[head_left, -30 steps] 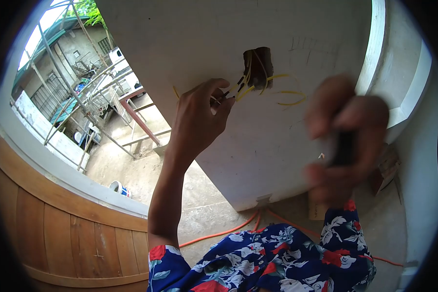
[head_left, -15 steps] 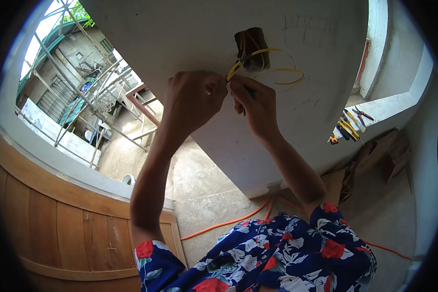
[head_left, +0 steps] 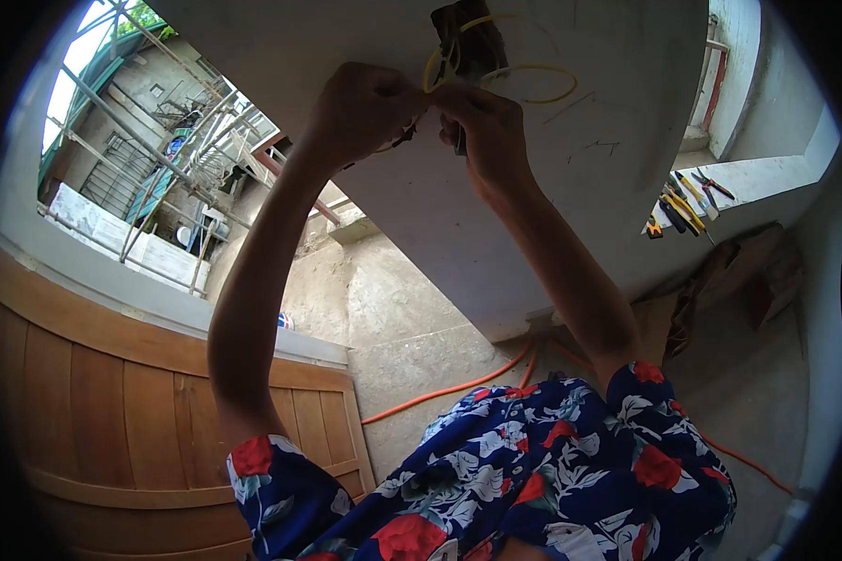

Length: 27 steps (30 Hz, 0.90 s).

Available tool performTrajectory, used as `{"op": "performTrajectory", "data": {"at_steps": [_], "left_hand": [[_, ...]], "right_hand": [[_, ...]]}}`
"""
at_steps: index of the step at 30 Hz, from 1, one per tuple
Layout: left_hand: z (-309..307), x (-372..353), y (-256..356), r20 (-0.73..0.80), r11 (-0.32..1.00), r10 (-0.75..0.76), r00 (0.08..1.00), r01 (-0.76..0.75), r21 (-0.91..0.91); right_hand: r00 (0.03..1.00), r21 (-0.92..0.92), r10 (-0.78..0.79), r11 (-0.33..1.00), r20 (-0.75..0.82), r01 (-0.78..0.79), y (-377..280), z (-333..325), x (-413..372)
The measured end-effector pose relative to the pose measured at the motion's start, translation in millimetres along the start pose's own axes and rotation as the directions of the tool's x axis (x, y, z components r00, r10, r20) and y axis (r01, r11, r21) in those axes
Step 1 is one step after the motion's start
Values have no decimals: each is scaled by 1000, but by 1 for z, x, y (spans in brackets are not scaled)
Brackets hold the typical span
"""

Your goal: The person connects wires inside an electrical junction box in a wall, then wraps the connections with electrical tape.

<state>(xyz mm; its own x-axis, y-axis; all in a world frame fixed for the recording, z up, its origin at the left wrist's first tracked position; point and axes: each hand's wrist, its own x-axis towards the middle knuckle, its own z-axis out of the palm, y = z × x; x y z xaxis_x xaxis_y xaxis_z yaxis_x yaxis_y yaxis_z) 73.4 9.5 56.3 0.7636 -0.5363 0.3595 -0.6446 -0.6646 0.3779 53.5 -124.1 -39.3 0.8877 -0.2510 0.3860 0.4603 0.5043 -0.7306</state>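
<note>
Below the lower left edge of the dark rectangular hole [head_left: 482, 42] in the flat pale wall [head_left: 440, 224], thin yellow plastic-coated wires [head_left: 428, 73] run to the left hand [head_left: 365, 110], its fingertips pinched closed on them; the right hand [head_left: 494, 136] meets it, fingers curled around a small dark object [head_left: 460, 141], fingertip contact hidden. Uneven pulling could let a wire slip; scraping against the hole's edge could nick its coating.

pale wall [head_left: 608, 215], wooden panelling [head_left: 150, 411], concrete floor [head_left: 402, 365]

Below the hole [head_left: 482, 42], left hand [head_left: 360, 107] and right hand [head_left: 493, 131] hide part of the wire [head_left: 428, 75]; a dark thing [head_left: 460, 141] barely shows!
</note>
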Motion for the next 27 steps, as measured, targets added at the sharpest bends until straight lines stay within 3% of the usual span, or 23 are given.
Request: {"op": "performTrajectory", "data": {"at_steps": [1, 2, 3, 4, 5, 7, 9, 10, 11, 12, 13, 14, 16, 20, 22, 24, 25, 27], "left_hand": [[3, 1, -2, 42, 978, -115, 992, 121, -171], [3, 4, -1, 38, 978, -112, 993, 117, -172], [3, 6, 0, 214, 857, -186, 959, 265, -441], [4, 7, -1, 397, 643, -200, 896, 425, -637], [5, 10, -9, 392, 645, -203, 898, 423, -637], [11, 13, -37, 604, 291, -67, 794, 595, -750], [16, 9, -44, 611, 250, -8, 792, 593, -765], [19, 8, -48, 610, 206, 52, 791, 589, -781], [22, 6, -37, 611, 208, 54, 790, 590, -781], [26, 0, -20, 509, 323, -48, 859, 496, -806], [29, -5, -10, 383, 442, -134, 914, 401, -803], [29, -9, -10, 381, 442, -136, 915, 400, -803], [28, -17, -16, 267, 670, -53, 962, 232, -705], [19, -33, -23, 245, 701, 56, 968, 137, -700], [22, -43, -16, 82, 865, 45, 996, 3, -503], [33, -51, -9, 22, 902, 18, 1000, -7, -431], [39, -53, -7, -35, 934, 1, 999, -14, -356], [46, -53, -5, -79, 920, 5, 997, -35, -391]], "right_hand": [[1000, -1, -5, 1000, 0, 5, -1, -1, -1], [998, -84, -59, 995, -19, 57, 0, -3, -2], [993, -166, -110, 981, -33, 103, 3, -5, -4], [994, -164, -107, 981, -29, 101, 8, -8, -5], [991, -54, -128, 990, 46, 130, 14, -13, -4], [980, 62, -159, 986, 118, 153, 14, -22, 1], [958, 100, -85, 993, 272, 60, 9, -31, 3], [959, 99, -87, 993, 270, 62, 6, -34, 4], [959, -29, -71, 996, 273, 82, -2, -33, 4], [960, -156, -53, 983, 273, 99, -6, -34, 4], [961, -156, -53, 983, 273, 99, -6, -34, 4], [962, -186, -72, 975, 264, 124, -5, -34, 5], [962, -211, -88, 966, 260, 146, -4, -33, 6], [965, -236, -95, 959, 245, 155, 1, -31, 7], [959, -220, -125, 958, 253, 183, 4, -34, 6], [970, -428, -127, 880, 208, 207, -4, -38, -2], [969, -426, -126, 881, 210, 207, -6, -42, -4], [982, -459, -97, 874, 161, 161, -12, -48, -8]]}}
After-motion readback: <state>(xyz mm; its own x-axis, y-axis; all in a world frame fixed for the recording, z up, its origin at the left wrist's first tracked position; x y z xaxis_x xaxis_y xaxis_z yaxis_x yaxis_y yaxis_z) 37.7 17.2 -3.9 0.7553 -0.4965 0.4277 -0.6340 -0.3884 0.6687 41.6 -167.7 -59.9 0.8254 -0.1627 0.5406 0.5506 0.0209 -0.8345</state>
